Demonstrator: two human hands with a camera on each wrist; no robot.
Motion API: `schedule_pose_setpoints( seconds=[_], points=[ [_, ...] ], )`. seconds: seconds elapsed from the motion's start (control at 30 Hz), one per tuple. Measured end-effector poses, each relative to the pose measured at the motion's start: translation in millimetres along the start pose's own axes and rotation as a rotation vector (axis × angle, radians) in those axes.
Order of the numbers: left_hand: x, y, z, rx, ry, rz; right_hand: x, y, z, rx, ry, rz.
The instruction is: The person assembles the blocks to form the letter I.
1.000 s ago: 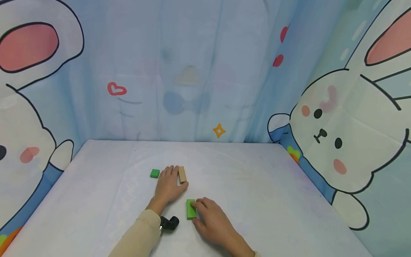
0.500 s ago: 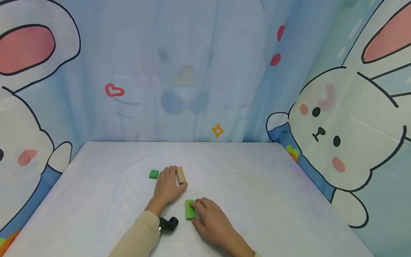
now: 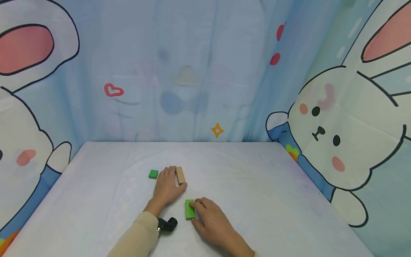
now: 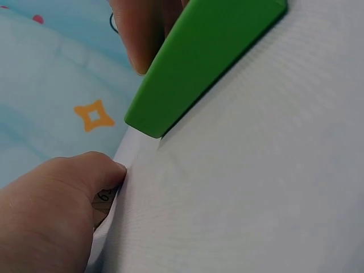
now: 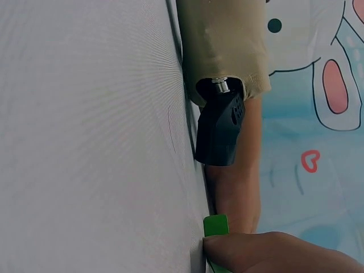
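Two hands, two blocks, and little room for a slip

The right hand (image 3: 210, 218) pinched a flat green block (image 3: 188, 213), its fingers reaching over the right edge and its thumb at the near end. That block lay on the white table (image 3: 273, 200), the closer of the two to the person, its long side pointing away. A little farther out, the left hand (image 3: 167, 187) pinched a wooden block (image 3: 180, 175), thumb at the near end and fingers along the left side; how firmly, the views did not show. Dark printed marks showed on the wood beside the thumb.

The right grip looked the chancier one: because it met the green block mostly from one side, a sideways push could have turned the piece or slid it free. A black wrist camera (image 3: 167, 225) jutted from the left sleeve (image 3: 138, 233), near that block's left side, so a careless swing of that wrist might have knocked it.

Just left of the left hand's fingers, apart from them, lay a small green block (image 3: 153, 174); spreading those fingers could have bumped it. A blue curtain (image 3: 192, 43) with cartoon rabbits hung behind.
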State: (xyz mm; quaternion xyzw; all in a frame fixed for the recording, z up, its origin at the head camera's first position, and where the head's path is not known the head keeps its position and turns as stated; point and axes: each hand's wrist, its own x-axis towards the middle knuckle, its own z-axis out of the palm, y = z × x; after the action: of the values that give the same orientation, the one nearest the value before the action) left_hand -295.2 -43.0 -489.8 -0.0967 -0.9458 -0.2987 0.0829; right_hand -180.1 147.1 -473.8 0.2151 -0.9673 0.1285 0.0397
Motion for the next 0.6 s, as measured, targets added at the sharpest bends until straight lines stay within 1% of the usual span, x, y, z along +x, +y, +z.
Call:
schedule_pose_setpoints(
  seconds=[0.23, 0.43, 0.6],
  points=[
    [-0.7, -0.6, 0.0, 0.005, 0.003, 0.004, 0.7, -1.3, -1.5, 0.012, -0.02, 0.014],
    [-1.8, -0.7, -0.5, -0.026, 0.026, 0.017, 0.4, -0.8, -2.2, 0.005, -0.013, 0.003],
    [-1.9, -0.7, -0.8, -0.032, 0.034, 0.02, 0.7, -0.8, -2.7, 0.009, -0.014, 0.004]
  ],
)
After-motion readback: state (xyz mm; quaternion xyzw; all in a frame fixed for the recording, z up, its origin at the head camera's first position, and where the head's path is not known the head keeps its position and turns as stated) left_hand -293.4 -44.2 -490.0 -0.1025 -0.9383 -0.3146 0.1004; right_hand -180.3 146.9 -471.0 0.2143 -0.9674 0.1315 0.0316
